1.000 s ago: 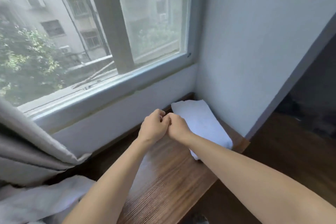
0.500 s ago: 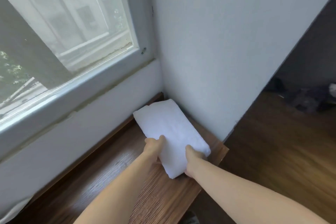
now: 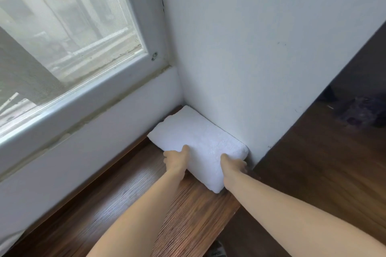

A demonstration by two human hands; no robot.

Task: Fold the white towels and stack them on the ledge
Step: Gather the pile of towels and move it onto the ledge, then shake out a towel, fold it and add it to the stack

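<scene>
Both hands, my left hand (image 3: 177,157) and right hand (image 3: 232,165), grip the folded white towel (image 3: 200,142) in the ledge (image 3: 146,204) corner. It is soft and light, I judge; holding its two sides keeps the folds together.

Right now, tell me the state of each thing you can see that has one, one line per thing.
folded white towel: folded, flat on the ledge, pushed into the corner against the wall
left hand: gripping the towel's left side
right hand: gripping the towel's right side
window: closed

A folded towel (image 3: 200,142) lies on a ledge (image 3: 129,204) in the corner, window (image 3: 69,27) behind-left, wall (image 3: 261,48) touching its right, both hands at its near end.
</scene>
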